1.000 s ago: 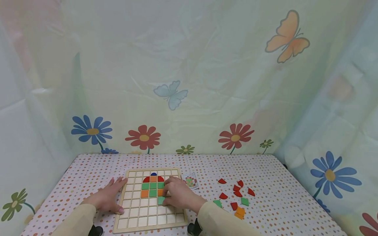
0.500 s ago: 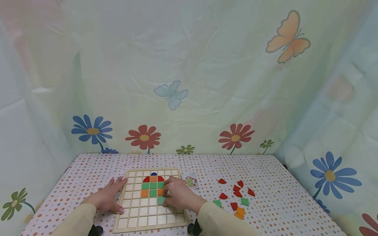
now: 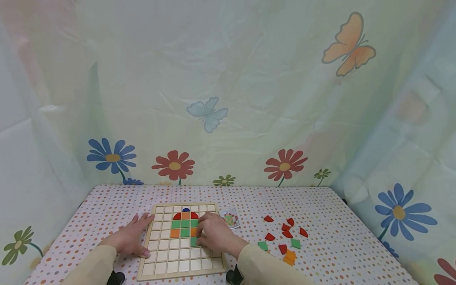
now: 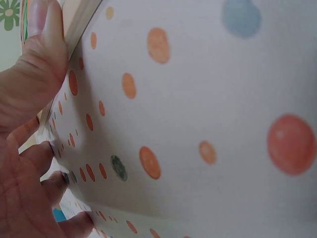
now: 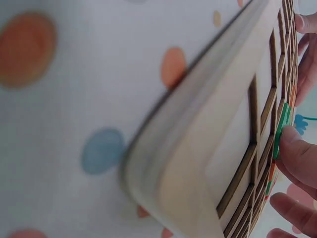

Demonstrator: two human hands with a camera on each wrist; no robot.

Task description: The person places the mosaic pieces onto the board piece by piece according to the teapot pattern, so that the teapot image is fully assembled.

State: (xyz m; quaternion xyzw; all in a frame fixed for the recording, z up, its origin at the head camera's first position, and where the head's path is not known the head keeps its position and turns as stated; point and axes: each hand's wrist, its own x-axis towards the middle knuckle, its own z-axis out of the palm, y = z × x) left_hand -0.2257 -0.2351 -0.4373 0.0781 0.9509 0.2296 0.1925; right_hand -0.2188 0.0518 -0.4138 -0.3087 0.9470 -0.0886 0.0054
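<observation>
A wooden grid board (image 3: 181,275) lies on the dotted tablecloth. Flat pieces sit in its cells: a dark blue half-round (image 3: 186,210) at the top, red quarter-rounds (image 3: 177,216), green squares (image 3: 185,232) and orange squares (image 3: 175,233). My right hand (image 3: 217,233) pinches a green square tile (image 3: 194,242) in a cell right of the middle. In the right wrist view the thumb presses on that tile (image 5: 282,124), which stands slightly above the grid. Fingers spread, my left hand (image 3: 128,236) rests along the board's left edge, its thumb against the frame (image 4: 79,22).
A small pattern card (image 3: 230,219) lies beside the board's right edge, partly behind the right hand. Farther right are several loose red quarter-rounds (image 3: 269,237), two green tiles (image 3: 295,244) and overlapping orange tiles (image 3: 289,257). A printed curtain (image 3: 246,118) stands behind the table.
The green tile under the right fingertips has shifted slightly and looks darker, as if its tilt changed. Both hands hold almost the same places; the view drifts slightly.
</observation>
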